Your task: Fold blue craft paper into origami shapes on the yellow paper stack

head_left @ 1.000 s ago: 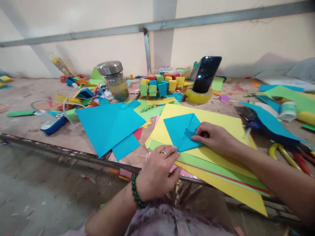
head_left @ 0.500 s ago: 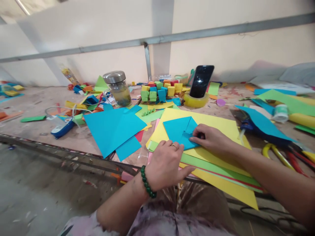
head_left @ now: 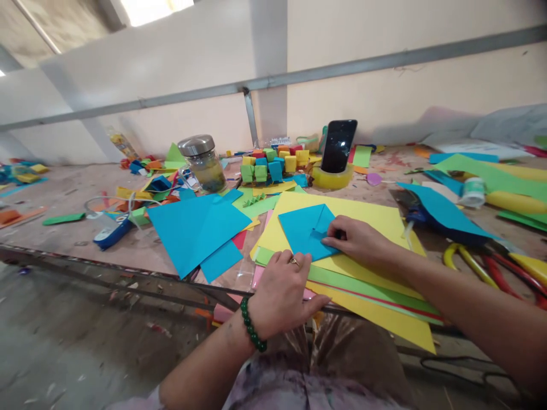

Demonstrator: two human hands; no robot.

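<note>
A blue sheet of paper (head_left: pixel 298 226), partly folded with a small flap turned in near its right side, lies on a yellow sheet (head_left: pixel 376 213). My left hand (head_left: pixel 282 293), with a ring and a green bead bracelet, rests its fingertips along the blue paper's lower edge; its thumb stretches out to the right. At the paper's right side my right hand (head_left: pixel 356 234) is closed, thumb and forefinger pinching the folded blue paper by the flap. Green, red and yellow sheets stick out under the top yellow one.
Larger blue sheets (head_left: pixel 196 228) lie to the left, near a glass jar (head_left: pixel 205 165) and a blue glue gun (head_left: pixel 113 232). Folded paper blocks (head_left: pixel 271 165) and a phone (head_left: pixel 339 147) on a tape roll (head_left: pixel 331 177) stand behind. Yellow-handled (head_left: pixel 470 267) and red-handled tools lie right.
The view has shifted slightly, so things appear a little farther left and lower. Both hands keep nearly the same place on the blue paper.
</note>
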